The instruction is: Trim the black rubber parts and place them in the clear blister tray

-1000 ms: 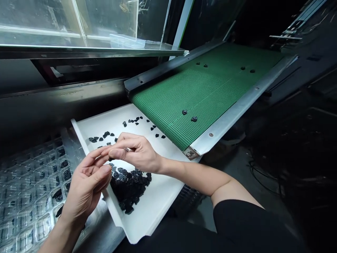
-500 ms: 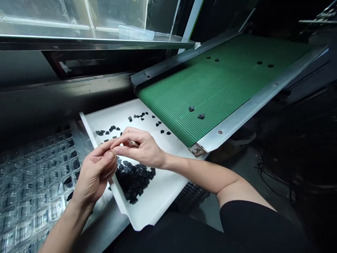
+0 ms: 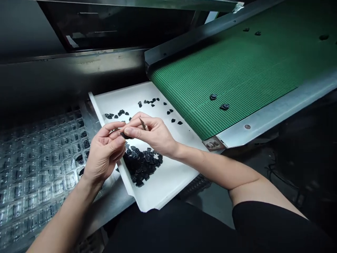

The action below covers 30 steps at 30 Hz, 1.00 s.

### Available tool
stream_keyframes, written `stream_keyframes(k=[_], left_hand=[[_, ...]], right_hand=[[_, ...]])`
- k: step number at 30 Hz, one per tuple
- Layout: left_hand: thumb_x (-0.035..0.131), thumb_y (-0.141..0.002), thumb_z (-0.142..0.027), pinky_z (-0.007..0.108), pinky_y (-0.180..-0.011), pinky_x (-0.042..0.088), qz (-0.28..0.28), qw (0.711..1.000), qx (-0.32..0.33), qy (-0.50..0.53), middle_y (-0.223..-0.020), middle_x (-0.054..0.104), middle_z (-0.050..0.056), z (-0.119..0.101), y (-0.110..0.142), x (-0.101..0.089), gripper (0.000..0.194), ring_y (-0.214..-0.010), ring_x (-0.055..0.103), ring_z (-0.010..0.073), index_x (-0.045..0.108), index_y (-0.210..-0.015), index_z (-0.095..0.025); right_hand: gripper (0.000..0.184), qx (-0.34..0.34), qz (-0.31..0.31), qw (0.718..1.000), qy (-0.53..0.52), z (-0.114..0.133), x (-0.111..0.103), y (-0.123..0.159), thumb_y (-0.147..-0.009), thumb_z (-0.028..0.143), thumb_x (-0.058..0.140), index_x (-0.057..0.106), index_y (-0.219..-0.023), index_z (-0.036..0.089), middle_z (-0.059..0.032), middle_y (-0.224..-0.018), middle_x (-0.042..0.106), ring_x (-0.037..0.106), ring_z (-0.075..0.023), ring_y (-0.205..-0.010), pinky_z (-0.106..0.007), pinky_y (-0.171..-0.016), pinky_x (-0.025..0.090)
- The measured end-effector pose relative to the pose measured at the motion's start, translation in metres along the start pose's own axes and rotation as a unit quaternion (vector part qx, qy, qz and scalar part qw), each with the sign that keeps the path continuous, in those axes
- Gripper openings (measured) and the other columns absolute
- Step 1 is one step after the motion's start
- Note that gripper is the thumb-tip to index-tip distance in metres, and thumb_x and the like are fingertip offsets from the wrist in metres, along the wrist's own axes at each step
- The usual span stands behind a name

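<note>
My left hand (image 3: 104,154) and my right hand (image 3: 152,133) meet above a white tray (image 3: 168,182). Between their fingertips is a small black part (image 3: 123,134), pinched from both sides. My right hand also carries a thin metal tool (image 3: 142,123) that sticks up between its fingers. Under the hands lies a heap of small black parts (image 3: 142,165). More loose black pieces (image 3: 147,102) are scattered over the tray's far half.
A green conveyor belt (image 3: 237,70) with metal side rails slopes down to the tray and carries a few black parts (image 3: 218,101). A clear blister tray (image 3: 39,168) with several pockets, some holding black parts, lies at the left. Dark machine housing stands behind.
The view has tilted down and shifted, so hands and tray sit higher and further right in the picture. The hands stay together on the small part; the metal tool now shows more clearly.
</note>
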<state>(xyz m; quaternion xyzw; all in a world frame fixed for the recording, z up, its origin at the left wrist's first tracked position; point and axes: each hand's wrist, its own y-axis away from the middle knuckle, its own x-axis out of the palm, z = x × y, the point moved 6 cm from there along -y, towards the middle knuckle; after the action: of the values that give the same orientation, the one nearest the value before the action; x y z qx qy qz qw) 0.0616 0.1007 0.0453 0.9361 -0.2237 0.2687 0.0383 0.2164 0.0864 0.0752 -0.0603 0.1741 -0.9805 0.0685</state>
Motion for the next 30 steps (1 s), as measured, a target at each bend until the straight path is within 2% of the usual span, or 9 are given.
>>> stream_keyframes(k=[3,5,8,11,15,17,19,23,30], left_hand=[[0.094,-0.086,-0.026,0.014,-0.040,0.025,-0.011,1.000,0.000,0.004,-0.063,0.058,-0.005,0.000,0.000,0.000,0.038,-0.043,0.030,0.0012,0.085,-0.122,-0.024],[0.094,-0.086,-0.027,0.015,-0.041,0.025,-0.019,1.000,0.002,0.009,-0.062,0.056,-0.005,-0.002,-0.001,-0.001,0.037,-0.043,0.030,0.0014,0.086,-0.122,-0.023],[0.093,-0.087,-0.031,0.015,-0.041,0.024,-0.029,0.999,0.001,0.013,-0.075,0.069,0.001,-0.005,-0.002,-0.004,0.029,-0.045,0.032,0.0004,0.088,-0.114,-0.022],[0.092,-0.089,-0.032,0.015,-0.042,0.023,-0.041,0.999,-0.002,0.014,-0.090,0.078,0.007,-0.009,-0.001,-0.009,0.024,-0.045,0.033,-0.0010,0.089,-0.112,-0.023],[0.091,-0.090,-0.032,0.015,-0.043,0.022,-0.050,0.999,0.007,0.003,-0.090,0.079,0.008,-0.012,0.001,-0.010,0.025,-0.045,0.032,-0.0009,0.089,-0.113,-0.023],[0.091,-0.090,-0.031,0.016,-0.043,0.022,-0.053,0.998,0.017,-0.006,-0.084,0.076,0.006,-0.014,0.002,-0.008,0.024,-0.045,0.032,-0.0003,0.090,-0.112,-0.023],[0.091,-0.090,-0.031,0.017,-0.044,0.022,-0.051,0.998,0.027,-0.010,-0.071,0.069,0.001,-0.016,0.003,-0.006,0.022,-0.045,0.031,0.0006,0.089,-0.110,-0.023],[0.090,-0.091,-0.031,0.018,-0.044,0.021,-0.035,0.999,0.032,-0.015,-0.059,0.052,-0.005,-0.017,0.005,0.000,0.020,-0.045,0.028,0.0021,0.088,-0.108,-0.021],[0.089,-0.091,-0.032,0.019,-0.044,0.019,-0.033,0.999,0.030,-0.025,-0.060,0.044,-0.006,-0.017,0.007,0.003,0.021,-0.046,0.027,0.0036,0.085,-0.107,-0.018]], right_hand=[[0.032,-0.007,0.000,0.998,0.057,0.004,-0.001,0.000,-0.098,0.051,0.085,0.084,-0.091,0.020,-0.0035,-0.092,0.070,0.065,-0.0157,-0.094,-0.029,-0.084,0.057],[0.034,-0.003,0.011,0.992,0.122,0.007,-0.003,0.001,-0.103,0.053,0.079,0.084,-0.107,0.020,-0.0045,-0.100,0.069,0.065,-0.0153,-0.091,-0.029,-0.080,0.055],[0.052,-0.031,0.029,0.974,0.222,0.016,-0.006,0.003,-0.113,0.062,0.057,0.073,-0.137,0.019,-0.0080,-0.115,0.067,0.066,-0.0172,-0.097,-0.032,-0.081,0.055],[0.058,-0.109,0.037,0.942,0.316,0.031,-0.008,0.006,-0.120,0.059,0.037,0.068,-0.144,0.016,-0.0099,-0.117,0.067,0.065,-0.0182,-0.100,-0.034,-0.083,0.054],[0.037,-0.199,0.057,0.885,0.416,0.043,-0.003,0.008,-0.119,0.033,0.050,0.068,-0.143,0.010,-0.0079,-0.109,0.075,0.071,-0.0151,-0.088,-0.031,-0.075,0.053],[0.035,-0.240,0.060,0.860,0.447,0.045,0.000,0.010,-0.116,0.026,0.057,0.067,-0.145,0.008,-0.0092,-0.115,0.080,0.075,-0.0159,-0.091,-0.030,-0.078,0.055],[0.036,-0.270,0.066,0.845,0.456,0.046,0.003,0.011,-0.114,0.024,0.061,0.066,-0.146,0.007,-0.0102,-0.122,0.081,0.078,-0.0168,-0.094,-0.030,-0.082,0.058],[0.035,-0.287,0.069,0.844,0.447,0.046,0.005,0.012,-0.113,0.023,0.064,0.066,-0.145,0.009,-0.0097,-0.129,0.081,0.080,-0.0172,-0.097,-0.029,-0.084,0.060],[0.033,-0.266,0.082,0.859,0.430,0.042,0.004,0.012,-0.114,0.025,0.064,0.068,-0.145,0.015,-0.0075,-0.127,0.082,0.082,-0.0179,-0.099,-0.031,-0.086,0.064]])
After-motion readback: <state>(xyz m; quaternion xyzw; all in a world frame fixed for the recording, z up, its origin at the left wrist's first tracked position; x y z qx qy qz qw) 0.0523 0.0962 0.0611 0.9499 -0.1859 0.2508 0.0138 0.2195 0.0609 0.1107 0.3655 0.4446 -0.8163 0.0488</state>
